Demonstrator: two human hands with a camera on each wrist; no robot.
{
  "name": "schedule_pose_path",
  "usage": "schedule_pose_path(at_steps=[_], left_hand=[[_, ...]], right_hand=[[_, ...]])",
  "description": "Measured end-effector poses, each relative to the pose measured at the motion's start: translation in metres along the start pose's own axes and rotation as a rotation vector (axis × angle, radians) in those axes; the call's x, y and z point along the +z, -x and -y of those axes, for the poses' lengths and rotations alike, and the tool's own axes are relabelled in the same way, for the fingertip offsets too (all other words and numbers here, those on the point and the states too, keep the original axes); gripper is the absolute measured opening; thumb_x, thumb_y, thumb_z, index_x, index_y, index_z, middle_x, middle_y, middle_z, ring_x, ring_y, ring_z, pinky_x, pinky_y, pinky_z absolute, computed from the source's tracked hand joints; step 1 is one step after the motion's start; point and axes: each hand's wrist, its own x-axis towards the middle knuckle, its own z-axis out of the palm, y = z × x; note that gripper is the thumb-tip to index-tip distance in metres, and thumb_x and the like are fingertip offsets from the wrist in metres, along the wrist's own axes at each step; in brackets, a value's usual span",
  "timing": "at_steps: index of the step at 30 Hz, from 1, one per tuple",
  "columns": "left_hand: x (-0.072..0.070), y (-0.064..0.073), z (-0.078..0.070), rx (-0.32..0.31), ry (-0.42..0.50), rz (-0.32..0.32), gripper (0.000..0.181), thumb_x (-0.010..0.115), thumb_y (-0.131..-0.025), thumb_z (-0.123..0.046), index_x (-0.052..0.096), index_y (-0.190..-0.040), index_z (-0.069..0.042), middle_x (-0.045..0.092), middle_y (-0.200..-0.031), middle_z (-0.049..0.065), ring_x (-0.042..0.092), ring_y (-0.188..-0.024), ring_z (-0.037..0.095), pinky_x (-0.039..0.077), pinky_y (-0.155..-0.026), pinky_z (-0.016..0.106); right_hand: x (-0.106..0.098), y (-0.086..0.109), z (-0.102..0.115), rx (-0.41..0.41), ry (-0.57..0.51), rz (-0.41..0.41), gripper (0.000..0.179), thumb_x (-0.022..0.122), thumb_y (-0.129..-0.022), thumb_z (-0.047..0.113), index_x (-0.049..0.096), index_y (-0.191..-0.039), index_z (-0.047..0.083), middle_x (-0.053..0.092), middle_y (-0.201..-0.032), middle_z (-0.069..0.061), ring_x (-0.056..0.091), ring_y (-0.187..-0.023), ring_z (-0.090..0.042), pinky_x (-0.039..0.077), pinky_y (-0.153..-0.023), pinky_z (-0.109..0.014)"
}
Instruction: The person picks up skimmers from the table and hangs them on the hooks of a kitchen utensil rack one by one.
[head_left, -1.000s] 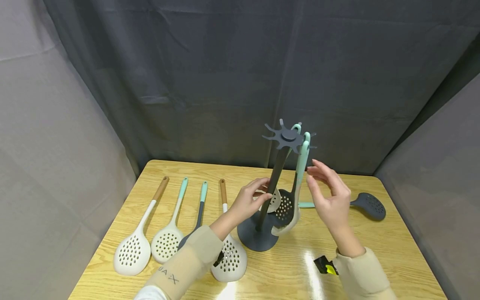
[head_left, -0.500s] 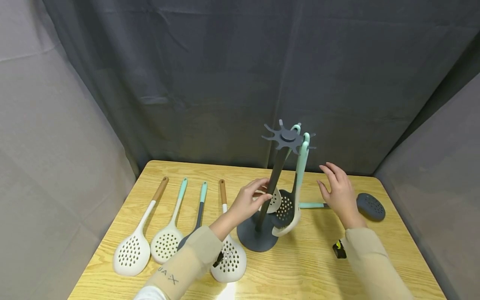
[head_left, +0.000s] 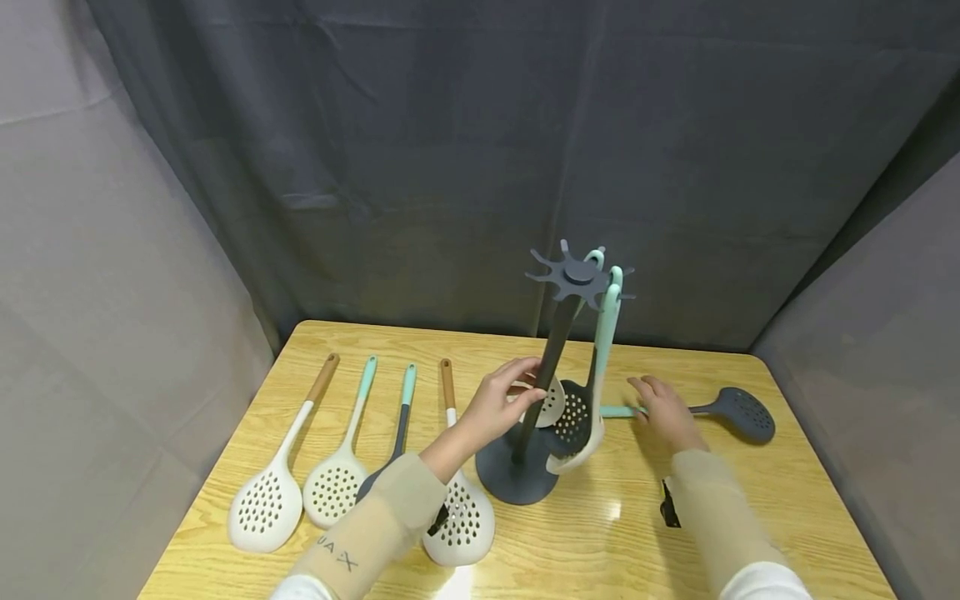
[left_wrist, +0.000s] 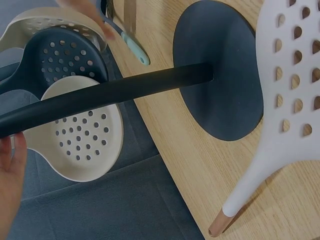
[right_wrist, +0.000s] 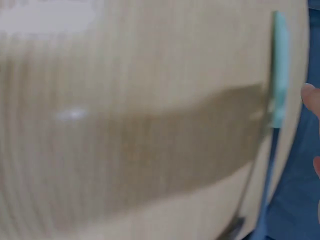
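My left hand [head_left: 498,400] holds the dark post [left_wrist: 125,87] of a utensil stand, thumb and fingers on either side of it. From the stand's spiked top [head_left: 576,273] hang mint-handled utensils: a dark skimmer [head_left: 572,417], a cream perforated one [left_wrist: 82,140] and another cream one [head_left: 577,460]. To the right of the stand, a dark skimmer [head_left: 744,415] lies flat on the table. Over its handle is my right hand [head_left: 667,414], fingers loosely bent. In the right wrist view, the fingertips [right_wrist: 311,95] are apart from its mint handle [right_wrist: 280,75].
Left of the stand lie a white skimmer with a wooden handle [head_left: 262,510], a cream one [head_left: 335,486], a dark mint-handled utensil [head_left: 402,417] half hidden by the left sleeve, and another white skimmer [head_left: 461,529]. A dark curtain [head_left: 420,208] hangs behind the table.
My right hand has moved away from the hanging utensils, to the right and then down over the handle of the lying skimmer. The left hand stays on the post.
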Motion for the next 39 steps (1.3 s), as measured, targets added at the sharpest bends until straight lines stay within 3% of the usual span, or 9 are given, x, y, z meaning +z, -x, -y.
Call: schedule_pose_path(at_steps=[6, 14, 21, 29, 39], left_hand=[[0.0, -0.001, -0.001, 0.003, 0.006, -0.001, 0.035, 0.058, -0.087, 0.0, 0.051, -0.121, 0.005, 0.057, -0.109, 0.019, 0.059, -0.097, 0.03, 0.053, -0.082, 0.032], [0.0, 0.0, -0.001, 0.011, -0.008, -0.004, 0.036, 0.058, -0.087, 0.0, 0.05, -0.121, 0.005, 0.057, -0.11, 0.019, 0.06, -0.097, 0.03, 0.053, -0.082, 0.026], [0.0, -0.001, 0.0, 0.022, -0.014, -0.002, 0.035, 0.058, -0.087, 0.0, 0.051, -0.12, 0.004, 0.057, -0.11, 0.019, 0.06, -0.098, 0.03, 0.052, -0.083, 0.023], [0.0, 0.0, 0.0, 0.01, -0.008, -0.002, 0.035, 0.058, -0.087, 0.0, 0.051, -0.121, 0.004, 0.057, -0.11, 0.019, 0.059, -0.098, 0.03, 0.052, -0.083, 0.025], [0.001, 0.0, 0.001, 0.013, -0.012, -0.005, 0.035, 0.058, -0.087, 0.0, 0.051, -0.121, 0.004, 0.057, -0.11, 0.019, 0.059, -0.098, 0.03, 0.052, -0.083, 0.025]], right_hand=[[0.019, 0.012, 0.002, 0.078, -0.047, 0.118, 0.059, 0.066, -0.083, 0.006, 0.04, -0.135, 0.005, 0.039, -0.131, -0.027, 0.041, -0.115, -0.047, 0.042, -0.088, -0.059], [0.025, 0.01, 0.013, 0.05, -0.026, 0.086, 0.054, 0.065, -0.082, 0.0, 0.046, -0.131, 0.004, 0.044, -0.128, -0.028, 0.045, -0.112, -0.047, 0.045, -0.084, -0.056], [0.026, 0.008, 0.021, 0.129, -0.036, 0.143, 0.038, 0.053, -0.091, 0.003, 0.048, -0.129, 0.001, 0.047, -0.123, -0.028, 0.045, -0.112, -0.046, 0.044, -0.087, -0.056], [0.024, 0.002, 0.029, 0.195, -0.01, 0.211, 0.039, 0.044, -0.091, -0.009, 0.047, -0.128, 0.0, 0.048, -0.121, -0.027, 0.045, -0.112, -0.044, 0.044, -0.087, -0.055], [0.028, -0.003, 0.028, 0.159, 0.058, 0.197, 0.036, 0.051, -0.087, -0.01, 0.05, -0.122, 0.0, 0.053, -0.107, -0.024, 0.05, -0.099, -0.041, 0.048, -0.077, -0.052]])
